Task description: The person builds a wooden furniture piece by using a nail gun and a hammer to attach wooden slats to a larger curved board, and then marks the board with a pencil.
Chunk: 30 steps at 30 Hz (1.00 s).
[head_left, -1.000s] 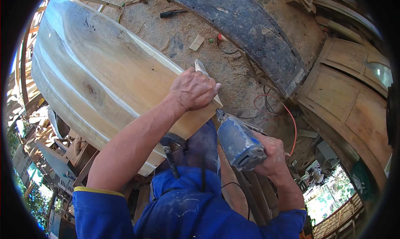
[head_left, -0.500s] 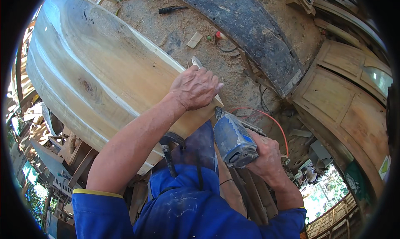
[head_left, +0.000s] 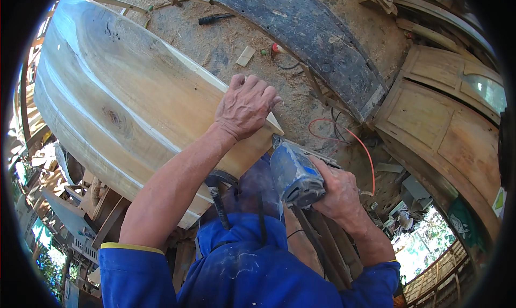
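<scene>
A wide pale wooden panel (head_left: 145,88) with a dark knot slants from the upper left toward my body. Over its near right corner, my left hand (head_left: 244,106) is closed with curled fingers; what lies inside them is hidden. The pointed pale end of the panel's edge (head_left: 276,124) shows beside that hand. My right hand (head_left: 339,191) is wrapped round the handle of a worn blue-grey nail gun (head_left: 295,176). The gun's nose is close to the panel corner; I cannot tell whether they touch. A black clamp (head_left: 220,185) sits at the panel's near end.
A red hose (head_left: 361,145) curves on the right of the gun. Beyond lie a dark curved panel (head_left: 317,45), a wood scrap (head_left: 245,56) and a black-handled tool (head_left: 215,19) on the dusty floor. Panelled wooden doors (head_left: 430,114) stand right; offcuts (head_left: 102,200) crowd the left.
My left hand has shifted slightly up and left, and the pale strip that stuck out beyond it is out of sight. The nail gun has moved a little left with my right hand.
</scene>
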Each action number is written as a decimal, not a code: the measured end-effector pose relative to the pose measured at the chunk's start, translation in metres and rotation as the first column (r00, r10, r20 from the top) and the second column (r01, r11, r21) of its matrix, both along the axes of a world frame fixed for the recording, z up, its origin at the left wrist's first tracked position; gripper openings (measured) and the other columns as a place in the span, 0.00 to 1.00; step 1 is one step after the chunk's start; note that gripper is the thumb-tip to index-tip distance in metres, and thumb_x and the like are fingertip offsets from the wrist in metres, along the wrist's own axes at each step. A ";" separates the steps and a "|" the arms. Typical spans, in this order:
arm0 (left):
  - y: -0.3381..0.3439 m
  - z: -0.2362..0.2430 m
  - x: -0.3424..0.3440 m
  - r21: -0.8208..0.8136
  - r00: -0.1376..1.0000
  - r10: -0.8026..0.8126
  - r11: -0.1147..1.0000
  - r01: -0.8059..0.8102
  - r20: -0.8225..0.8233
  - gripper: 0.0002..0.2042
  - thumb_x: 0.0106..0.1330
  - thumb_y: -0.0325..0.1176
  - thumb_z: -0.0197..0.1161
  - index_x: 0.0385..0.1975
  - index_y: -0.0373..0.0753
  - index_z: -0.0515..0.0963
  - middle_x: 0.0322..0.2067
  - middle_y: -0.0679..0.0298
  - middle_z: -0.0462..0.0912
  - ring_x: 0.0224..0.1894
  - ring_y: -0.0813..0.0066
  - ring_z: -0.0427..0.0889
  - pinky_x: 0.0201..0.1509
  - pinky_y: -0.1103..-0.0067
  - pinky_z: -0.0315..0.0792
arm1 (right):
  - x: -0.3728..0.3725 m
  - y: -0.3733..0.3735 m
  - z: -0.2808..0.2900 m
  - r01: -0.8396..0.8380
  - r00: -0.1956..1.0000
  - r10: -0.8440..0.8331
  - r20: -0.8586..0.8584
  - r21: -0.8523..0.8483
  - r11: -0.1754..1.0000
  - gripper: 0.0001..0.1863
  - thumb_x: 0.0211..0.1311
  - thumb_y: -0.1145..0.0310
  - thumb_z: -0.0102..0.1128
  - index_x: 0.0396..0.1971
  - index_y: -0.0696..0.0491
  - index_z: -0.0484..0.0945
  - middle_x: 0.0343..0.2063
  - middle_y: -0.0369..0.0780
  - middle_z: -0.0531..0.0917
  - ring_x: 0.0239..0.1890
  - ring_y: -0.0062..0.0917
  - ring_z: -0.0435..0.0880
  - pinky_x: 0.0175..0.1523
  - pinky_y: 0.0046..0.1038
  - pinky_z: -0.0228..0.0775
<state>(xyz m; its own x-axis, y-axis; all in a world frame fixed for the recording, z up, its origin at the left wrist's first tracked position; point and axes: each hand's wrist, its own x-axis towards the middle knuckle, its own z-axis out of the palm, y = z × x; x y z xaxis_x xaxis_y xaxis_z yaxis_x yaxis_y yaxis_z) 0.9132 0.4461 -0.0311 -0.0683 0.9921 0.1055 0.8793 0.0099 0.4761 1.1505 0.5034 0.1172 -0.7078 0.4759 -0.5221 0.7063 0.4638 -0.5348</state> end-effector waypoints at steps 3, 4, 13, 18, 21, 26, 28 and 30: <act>0.000 -0.001 0.000 -0.039 0.999 0.037 0.999 -0.037 -0.016 0.11 0.75 0.42 0.54 0.32 0.45 0.74 0.26 0.64 0.79 0.38 0.66 0.77 0.53 0.65 0.64 | -0.004 0.001 -0.002 -0.017 0.998 0.017 -0.060 0.006 1.000 0.31 0.46 0.67 0.74 0.54 0.54 0.77 0.34 0.48 0.87 0.36 0.45 0.87 0.40 0.43 0.80; 0.000 -0.002 0.000 -0.053 0.999 0.045 0.998 -0.046 -0.013 0.12 0.75 0.43 0.54 0.31 0.45 0.74 0.24 0.64 0.79 0.36 0.66 0.78 0.53 0.65 0.64 | -0.006 0.002 -0.003 -0.021 0.997 0.021 -0.072 0.000 1.000 0.31 0.46 0.67 0.74 0.55 0.54 0.77 0.34 0.48 0.87 0.36 0.45 0.87 0.40 0.43 0.80; -0.003 -0.002 0.000 -0.124 0.996 0.081 0.989 -0.077 0.029 0.10 0.75 0.42 0.56 0.35 0.44 0.75 0.20 0.62 0.79 0.28 0.62 0.79 0.49 0.66 0.64 | -0.015 0.004 -0.006 -0.012 0.999 0.010 -0.031 -0.048 0.999 0.33 0.45 0.65 0.75 0.55 0.54 0.77 0.36 0.50 0.87 0.39 0.47 0.87 0.43 0.43 0.80; -0.002 0.000 -0.001 -0.142 0.997 0.073 0.988 -0.069 0.025 0.11 0.75 0.43 0.54 0.34 0.44 0.75 0.20 0.60 0.79 0.27 0.62 0.80 0.48 0.66 0.63 | -0.020 0.008 -0.001 -0.033 0.999 0.033 0.008 -0.056 0.998 0.34 0.44 0.63 0.77 0.55 0.54 0.77 0.37 0.50 0.87 0.40 0.46 0.87 0.43 0.43 0.80; -0.005 -0.003 -0.001 -0.097 0.995 0.095 0.991 -0.091 0.038 0.12 0.76 0.43 0.54 0.33 0.44 0.75 0.19 0.61 0.78 0.26 0.62 0.79 0.47 0.66 0.63 | -0.026 0.011 0.001 -0.058 0.998 0.060 0.029 -0.071 0.996 0.36 0.42 0.63 0.78 0.56 0.54 0.77 0.36 0.50 0.87 0.40 0.46 0.87 0.44 0.43 0.80; -0.006 -0.006 0.000 -0.079 0.992 0.107 0.992 -0.101 0.069 0.12 0.76 0.43 0.54 0.31 0.44 0.75 0.17 0.62 0.76 0.25 0.63 0.77 0.47 0.66 0.63 | -0.023 0.010 -0.003 -0.063 0.998 0.064 0.011 -0.071 0.995 0.38 0.37 0.65 0.80 0.56 0.54 0.77 0.35 0.50 0.87 0.39 0.46 0.88 0.43 0.42 0.80; -0.007 -0.006 0.000 -0.072 0.990 0.123 0.990 -0.118 0.072 0.13 0.76 0.43 0.54 0.31 0.43 0.75 0.17 0.61 0.76 0.24 0.63 0.77 0.47 0.66 0.63 | -0.021 0.009 -0.006 -0.023 1.000 0.025 0.013 -0.105 0.994 0.38 0.36 0.66 0.80 0.55 0.54 0.78 0.34 0.51 0.87 0.39 0.46 0.88 0.43 0.42 0.79; -0.006 -0.006 -0.001 -0.060 0.988 0.134 0.990 -0.129 0.078 0.13 0.76 0.43 0.54 0.31 0.43 0.75 0.17 0.61 0.76 0.24 0.63 0.77 0.48 0.66 0.63 | -0.023 0.010 -0.004 -0.060 0.997 0.064 0.049 -0.080 0.995 0.38 0.36 0.67 0.80 0.55 0.54 0.78 0.34 0.50 0.87 0.38 0.46 0.88 0.42 0.42 0.79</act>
<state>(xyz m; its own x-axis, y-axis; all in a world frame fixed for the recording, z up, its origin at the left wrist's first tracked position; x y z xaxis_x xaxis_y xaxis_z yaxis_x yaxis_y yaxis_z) 0.9124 0.4398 -0.0373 -0.2046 0.9780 0.0400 0.8266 0.1508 0.5422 1.1274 0.5138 0.1132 -0.7062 0.3877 -0.5924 0.7047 0.4657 -0.5353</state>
